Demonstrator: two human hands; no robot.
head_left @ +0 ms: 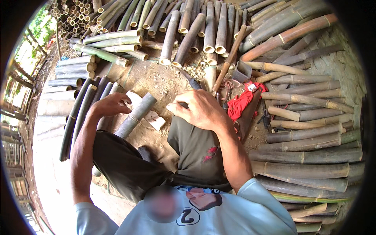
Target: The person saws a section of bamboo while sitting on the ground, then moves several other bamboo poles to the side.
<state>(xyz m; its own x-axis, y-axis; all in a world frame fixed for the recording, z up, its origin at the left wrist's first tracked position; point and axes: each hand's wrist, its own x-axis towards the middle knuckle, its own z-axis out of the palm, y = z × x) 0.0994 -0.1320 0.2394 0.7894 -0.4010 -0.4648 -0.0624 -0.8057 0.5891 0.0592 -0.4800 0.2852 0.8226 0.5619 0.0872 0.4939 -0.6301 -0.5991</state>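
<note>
Above the bent legs (125, 153), the person's two hands hang apart. The left hand (111, 105) is half open, fingers loosely curled, with nothing visible in its grasp; it is near the upper end of a grey bamboo length (135, 117). That piece slants down behind the left leg, probably propped there so it cannot roll, and a pale cloth (156, 120) lies beside and partly behind it. The right hand (203, 109) is bent over the right knee, its fingers partly closed; a dark patch shows under them, and I cannot tell whether they grip anything. Just beyond its knuckles is a dark-handled tool (194, 84), seemingly placed within easy reach.

Farther right, a grey square-mouthed container (243, 70) is tipped toward the person; its contents cannot be made out. A red cloth (239, 105) is bunched near it.

Around all this, bamboo tubes lie in rows: dark ones at left (80, 113), others ahead (209, 31) and at right (309, 135), perhaps laid side by side for easy picking.
</note>
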